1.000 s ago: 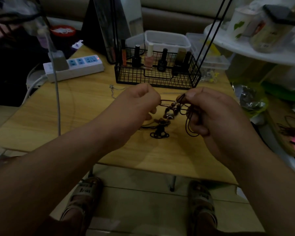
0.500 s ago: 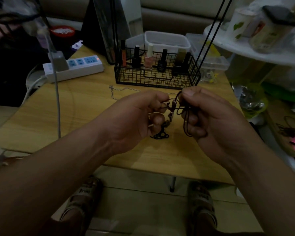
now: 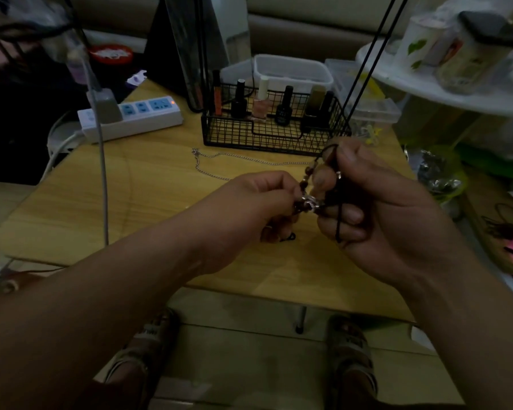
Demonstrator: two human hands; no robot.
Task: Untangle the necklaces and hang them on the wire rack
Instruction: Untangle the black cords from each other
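A tangle of black cord with brown and silver beads (image 3: 308, 199) hangs between my two hands above the wooden table (image 3: 148, 208). My left hand (image 3: 249, 214) pinches the beaded part from the left. My right hand (image 3: 376, 208) grips the black cords, with a loop rising above its thumb and strands running down through its curled fingers. A thin silver chain necklace (image 3: 219, 156) lies flat on the table behind my hands. The black wire rack (image 3: 274, 137) stands at the back of the table, its two thin rods (image 3: 365, 69) slanting up to the right.
Several nail polish bottles (image 3: 259, 102) stand in the rack's basket. A white power strip (image 3: 131, 116) with a plugged cable lies at the back left. Clear plastic boxes (image 3: 290, 72) sit behind the rack. A white shelf with jars (image 3: 444, 72) is at the right.
My hands have come closer together and lifted the tangle off the table. The right hand has raised the cord loop higher, nearer the rack.
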